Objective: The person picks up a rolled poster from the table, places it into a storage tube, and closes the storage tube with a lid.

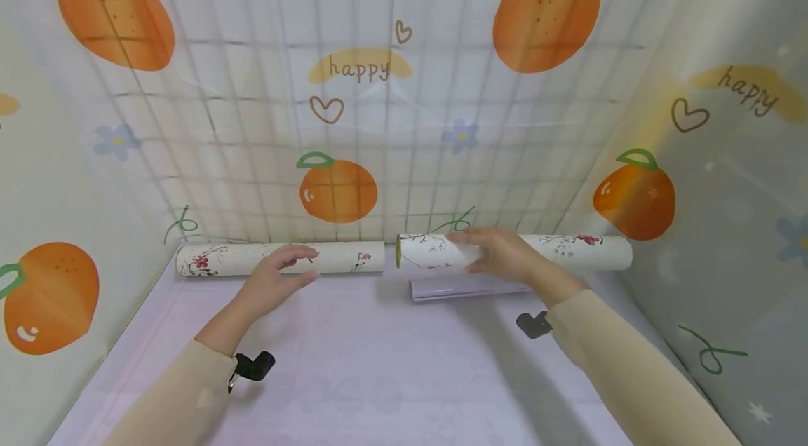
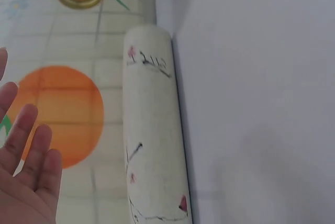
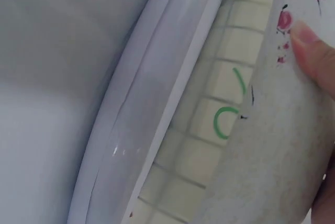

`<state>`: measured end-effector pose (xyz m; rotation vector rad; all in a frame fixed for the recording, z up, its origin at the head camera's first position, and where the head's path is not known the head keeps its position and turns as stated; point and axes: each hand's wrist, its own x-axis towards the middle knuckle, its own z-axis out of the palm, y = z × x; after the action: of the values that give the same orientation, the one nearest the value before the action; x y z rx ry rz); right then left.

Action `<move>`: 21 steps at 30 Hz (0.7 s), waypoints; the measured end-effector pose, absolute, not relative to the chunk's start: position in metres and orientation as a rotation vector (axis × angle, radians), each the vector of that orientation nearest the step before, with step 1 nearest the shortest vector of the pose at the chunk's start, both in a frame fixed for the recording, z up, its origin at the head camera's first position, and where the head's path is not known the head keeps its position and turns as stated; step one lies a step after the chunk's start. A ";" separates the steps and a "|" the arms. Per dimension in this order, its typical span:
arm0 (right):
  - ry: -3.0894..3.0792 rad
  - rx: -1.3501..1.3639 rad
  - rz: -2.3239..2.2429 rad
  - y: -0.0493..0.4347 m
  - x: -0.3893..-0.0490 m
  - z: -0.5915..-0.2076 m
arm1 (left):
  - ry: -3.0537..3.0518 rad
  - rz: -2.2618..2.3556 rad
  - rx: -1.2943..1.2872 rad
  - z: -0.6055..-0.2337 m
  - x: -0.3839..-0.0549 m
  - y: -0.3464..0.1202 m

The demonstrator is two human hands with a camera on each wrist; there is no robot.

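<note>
Head view: my right hand [image 1: 501, 255] grips a flowered roll [image 1: 587, 253] near mid-length, beside a lilac roll [image 1: 470, 287] on the bench [image 1: 379, 362]; left wrist: my left hand [image 2: 23, 192], fingers extended, empty, near another flowered roll [image 2: 154, 119]; right wrist: my thumb [image 3: 319, 59] presses the held roll; likely light, dentable, best gripped centrally.

I count two hands [image 1: 274, 283] [image 1: 508, 254], two sleeves [image 1: 179, 390], two tubes [image 1: 350, 258] [image 1: 574, 253] and one lilac roll [image 1: 467, 287]; in print, five oranges [image 1: 339, 191], three hearts [image 1: 326, 110], three blue flowers [image 1: 461, 136], two "happy" labels [image 1: 360, 69].
</note>
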<state>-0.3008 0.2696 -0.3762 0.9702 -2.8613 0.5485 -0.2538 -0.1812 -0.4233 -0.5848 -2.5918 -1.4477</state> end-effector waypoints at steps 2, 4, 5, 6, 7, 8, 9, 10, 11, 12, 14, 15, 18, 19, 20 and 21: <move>-2.872 0.958 0.522 0.271 -0.305 -0.378 | -2.608 -1.401 -0.552 -0.424 -0.259 -0.184; -2.887 0.951 0.505 0.272 -0.309 -0.379 | -2.610 -1.377 -0.536 -0.424 -0.264 -0.187; -2.897 0.943 0.514 0.273 -0.311 -0.380 | -2.614 -1.362 -0.526 -0.425 -0.266 -0.189; -2.910 0.927 0.524 0.274 -0.313 -0.381 | -2.612 -1.359 -0.520 -0.426 -0.269 -0.191; -2.913 0.925 0.526 0.275 -0.315 -0.382 | -2.609 -1.364 -0.510 -0.427 -0.272 -0.192; -2.916 0.923 0.532 0.276 -0.316 -0.383 | -2.607 -1.365 -0.500 -0.428 -0.274 -0.194; -2.922 0.914 0.546 0.276 -0.318 -0.385 | -2.604 -1.370 -0.490 -0.429 -0.276 -0.196; -2.928 0.905 0.557 0.277 -0.320 -0.386 | -2.604 -1.371 -0.480 -0.430 -0.278 -0.197; -2.935 0.899 0.564 0.277 -0.321 -0.388 | -2.607 -1.366 -0.471 -0.432 -0.281 -0.198; -2.938 0.897 0.561 0.277 -0.323 -0.390 | -2.605 -1.372 -0.466 -0.434 -0.283 -0.199; -2.947 0.894 0.563 0.277 -0.328 -0.395 | -2.611 -1.365 -0.460 -0.439 -0.287 -0.201; -2.951 0.895 0.562 0.277 -0.330 -0.397 | -2.616 -1.360 -0.464 -0.441 -0.289 -0.202; -2.972 0.884 0.570 0.277 -0.336 -0.405 | -2.634 -1.342 -0.466 -0.447 -0.294 -0.203; -2.983 0.869 0.579 0.276 -0.338 -0.406 | -2.640 -1.329 -0.468 -0.449 -0.296 -0.204; -2.993 0.855 0.592 0.276 -0.340 -0.408 | -2.646 -1.311 -0.470 -0.450 -0.298 -0.204; -3.002 0.841 0.605 0.276 -0.341 -0.410 | -2.649 -1.300 -0.468 -0.451 -0.299 -0.205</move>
<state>-0.3414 0.2759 -0.4101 0.8409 -3.0025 0.6046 -0.2991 -0.2047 -0.4513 -0.4685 -2.6486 -1.2997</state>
